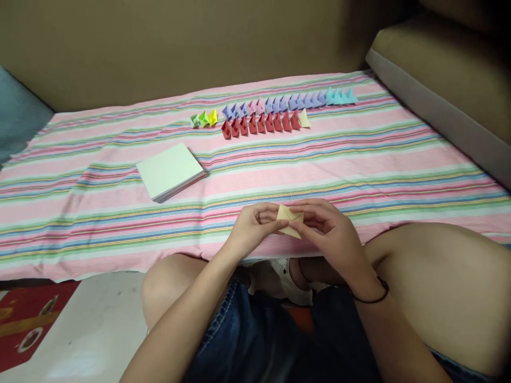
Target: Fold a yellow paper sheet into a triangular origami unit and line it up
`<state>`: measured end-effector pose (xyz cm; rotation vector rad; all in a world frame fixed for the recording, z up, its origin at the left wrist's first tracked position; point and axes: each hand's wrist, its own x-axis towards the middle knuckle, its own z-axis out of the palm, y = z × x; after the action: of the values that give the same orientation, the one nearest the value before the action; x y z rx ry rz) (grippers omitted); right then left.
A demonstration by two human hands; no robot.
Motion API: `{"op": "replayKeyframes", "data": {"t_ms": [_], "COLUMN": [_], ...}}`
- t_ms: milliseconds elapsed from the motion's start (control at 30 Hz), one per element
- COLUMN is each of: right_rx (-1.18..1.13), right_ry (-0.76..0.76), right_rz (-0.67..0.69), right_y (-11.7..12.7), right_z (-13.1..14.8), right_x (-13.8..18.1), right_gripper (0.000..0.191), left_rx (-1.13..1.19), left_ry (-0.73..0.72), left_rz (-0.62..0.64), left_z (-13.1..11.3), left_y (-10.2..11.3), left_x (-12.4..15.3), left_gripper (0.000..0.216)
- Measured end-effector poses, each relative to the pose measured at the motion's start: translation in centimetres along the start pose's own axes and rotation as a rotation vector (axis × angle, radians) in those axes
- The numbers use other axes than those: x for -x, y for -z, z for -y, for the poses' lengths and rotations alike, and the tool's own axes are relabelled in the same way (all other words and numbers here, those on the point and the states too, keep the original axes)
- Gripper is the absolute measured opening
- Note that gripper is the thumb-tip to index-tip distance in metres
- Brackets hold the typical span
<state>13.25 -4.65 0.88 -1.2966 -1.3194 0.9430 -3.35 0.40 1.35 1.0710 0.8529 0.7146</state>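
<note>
Between my two hands, above the near edge of the striped cloth, is a small piece of folded pale yellow paper [294, 217] with creases on its face. My left hand [257, 223] pinches its left side, thumb on top. On the right side, my right hand [329, 229] grips the paper with thumb and fingers. Farther back stand rows of small folded paper boats: red boats [261, 124], purple boats [275, 105], light blue boats [341, 96], and green and yellow ones [203, 118]. One cream boat [304, 119] ends the red row.
A stack of pale paper sheets [171, 169] lies at left on the pink striped cloth [99, 207]. Brown cushions [439, 80] border the right side, with a brown backrest [179, 48] behind. My knees are at the near edge.
</note>
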Motion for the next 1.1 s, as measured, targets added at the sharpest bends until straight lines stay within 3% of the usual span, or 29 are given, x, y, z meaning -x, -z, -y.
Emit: {"op": "replayKeyframes", "data": {"t_ms": [133, 267, 533, 767, 900, 1100], "right_rx": [0.036, 0.022, 0.176, -0.105, -0.204, -0.133], "right_ry": [0.036, 0.064, 0.112, -0.025, -0.096, -0.13], "right_rz": [0.001, -0.044, -0.079, 0.078, 0.082, 0.009], "right_y": [0.11, 0.31, 0.65, 0.62, 0.48, 0.25], "right_z": [0.01, -0.07, 0.32, -0.32, -0.2, 0.27], "right_x": [0.17, 0.42, 0.15, 0.28, 0.32, 0.12], "right_gripper": [0.029, 0.011, 0.012, 0.02, 0.018, 0.02], "left_rx": [0.009, 0.001, -0.101, -0.136, -0.139, -0.132], "left_ry": [0.002, 0.016, -0.034, -0.029, -0.043, -0.055], "left_rz": [0.016, 0.008, 0.056, 0.07, 0.077, 0.035], "left_z": [-0.11, -0.06, -0.25, -0.24, -0.24, -0.36], "left_y": [0.06, 0.18, 0.17, 0.09, 0.0, -0.18], "left_x": [0.03, 0.1, 0.5, 0.53, 0.54, 0.51], "left_gripper": [0.034, 0.035, 0.029, 0.029, 0.031, 0.03]}}
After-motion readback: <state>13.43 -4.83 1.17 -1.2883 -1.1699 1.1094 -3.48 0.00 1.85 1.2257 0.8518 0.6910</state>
